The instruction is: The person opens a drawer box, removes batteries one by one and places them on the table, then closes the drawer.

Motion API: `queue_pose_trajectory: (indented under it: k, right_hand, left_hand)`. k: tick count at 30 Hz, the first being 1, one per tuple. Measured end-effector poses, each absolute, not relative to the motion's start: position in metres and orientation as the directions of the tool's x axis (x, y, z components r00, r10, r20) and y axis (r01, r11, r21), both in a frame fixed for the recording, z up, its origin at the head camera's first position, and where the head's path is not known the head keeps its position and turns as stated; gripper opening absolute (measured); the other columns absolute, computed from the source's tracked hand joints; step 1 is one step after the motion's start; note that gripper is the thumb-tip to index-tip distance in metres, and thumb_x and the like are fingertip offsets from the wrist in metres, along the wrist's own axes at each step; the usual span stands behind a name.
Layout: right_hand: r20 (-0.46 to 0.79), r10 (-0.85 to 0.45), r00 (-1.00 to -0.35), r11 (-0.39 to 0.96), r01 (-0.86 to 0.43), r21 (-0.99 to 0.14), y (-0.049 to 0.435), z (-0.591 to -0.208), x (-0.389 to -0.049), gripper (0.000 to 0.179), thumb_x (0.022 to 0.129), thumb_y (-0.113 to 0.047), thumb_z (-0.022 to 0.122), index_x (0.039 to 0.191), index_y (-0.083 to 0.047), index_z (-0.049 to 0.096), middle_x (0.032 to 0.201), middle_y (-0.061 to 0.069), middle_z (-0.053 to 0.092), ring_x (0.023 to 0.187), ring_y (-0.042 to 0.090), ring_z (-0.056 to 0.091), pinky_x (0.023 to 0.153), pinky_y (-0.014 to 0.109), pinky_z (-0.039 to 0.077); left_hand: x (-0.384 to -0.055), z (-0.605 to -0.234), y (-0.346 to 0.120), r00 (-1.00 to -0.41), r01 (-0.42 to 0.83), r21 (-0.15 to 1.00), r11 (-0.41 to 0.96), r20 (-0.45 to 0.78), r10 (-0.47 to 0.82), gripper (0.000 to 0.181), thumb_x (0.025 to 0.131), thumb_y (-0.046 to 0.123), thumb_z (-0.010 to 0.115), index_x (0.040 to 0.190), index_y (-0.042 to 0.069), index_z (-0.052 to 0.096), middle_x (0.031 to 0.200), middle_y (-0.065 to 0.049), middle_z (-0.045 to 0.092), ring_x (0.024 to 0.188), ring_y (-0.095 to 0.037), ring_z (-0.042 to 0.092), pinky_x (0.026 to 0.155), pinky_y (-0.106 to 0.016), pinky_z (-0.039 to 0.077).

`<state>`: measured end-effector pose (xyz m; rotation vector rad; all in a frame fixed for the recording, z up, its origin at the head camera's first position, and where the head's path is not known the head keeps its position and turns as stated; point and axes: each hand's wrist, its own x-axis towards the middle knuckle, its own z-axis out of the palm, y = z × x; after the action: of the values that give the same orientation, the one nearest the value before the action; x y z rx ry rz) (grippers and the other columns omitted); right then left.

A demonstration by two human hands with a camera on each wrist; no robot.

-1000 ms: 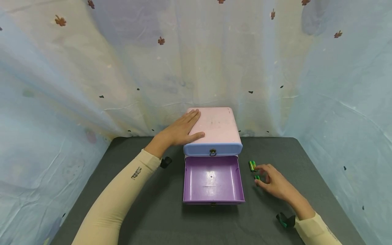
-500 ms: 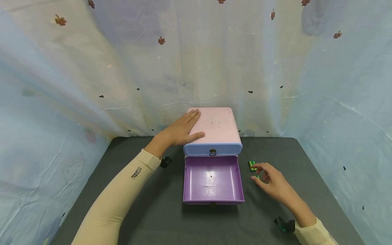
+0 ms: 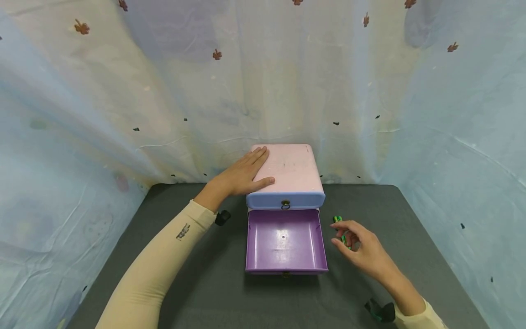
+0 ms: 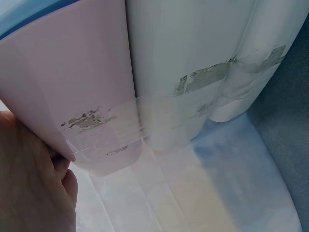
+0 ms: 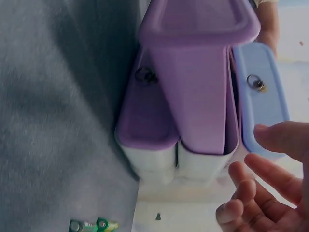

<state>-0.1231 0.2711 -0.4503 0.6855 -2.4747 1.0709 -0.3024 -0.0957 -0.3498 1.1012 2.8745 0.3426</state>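
A small drawer cabinet (image 3: 293, 167) with a pink top tier stands in the middle. My left hand (image 3: 242, 176) rests on its pink top near the left edge, fingers straight. Below the blue drawer front (image 3: 267, 201), a purple drawer (image 3: 283, 249) is pulled out and holds nothing. My right hand (image 3: 365, 249) hovers right of this drawer, thumb and index finger apart. Nothing shows between its fingers in the right wrist view. Small green batteries (image 3: 337, 219) lie on the table, one battery (image 3: 344, 241) showing between thumb and index in the head view. More batteries (image 5: 91, 225) appear low in the right wrist view.
A lower purple drawer (image 5: 147, 111) with a ring pull is pushed in. Dark grey cloth covers the table (image 3: 197, 283). Pale patterned curtains (image 3: 263, 91) enclose its back and sides.
My right hand has shifted left toward the pulled-out drawer, passing over the batteries. My left hand has stayed on the pink top.
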Motion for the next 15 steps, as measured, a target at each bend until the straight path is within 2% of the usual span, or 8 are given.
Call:
queue_pose_trajectory:
  k: [5, 15]
  right_hand:
    - [0.525, -0.271, -0.807, 0.554, -0.577, -0.600, 0.262, -0.447, -0.116, 0.042, 0.088, 0.003, 0.086, 0.123, -0.017, 0.074, 0.094, -0.011, 0.065, 0.070, 0.007, 0.054, 0.056, 0.027, 0.048]
    - [0.570, -0.285, -0.770, 0.457, -0.632, -0.626, 0.245, -0.440, -0.097, 0.049, 0.082, 0.010, 0.087, 0.119, -0.019, 0.075, 0.092, -0.011, 0.067, 0.071, 0.004, 0.057, 0.060, 0.022, 0.051]
  left_hand:
    - [-0.302, -0.349, -0.096, -0.747, 0.654, 0.225, 0.723, 0.036, 0.664, 0.095, 0.109, 0.066, 0.040, 0.173, 0.009, -0.001, 0.181, -0.008, -0.005, 0.167, -0.022, -0.007, 0.135, -0.039, -0.002]
    - [-0.303, -0.350, -0.096, -0.745, 0.657, 0.221, 0.720, 0.047, 0.666, 0.096, 0.109, 0.067, 0.040, 0.173, 0.008, -0.001, 0.181, -0.008, -0.004, 0.167, -0.022, -0.006, 0.135, -0.038, -0.002]
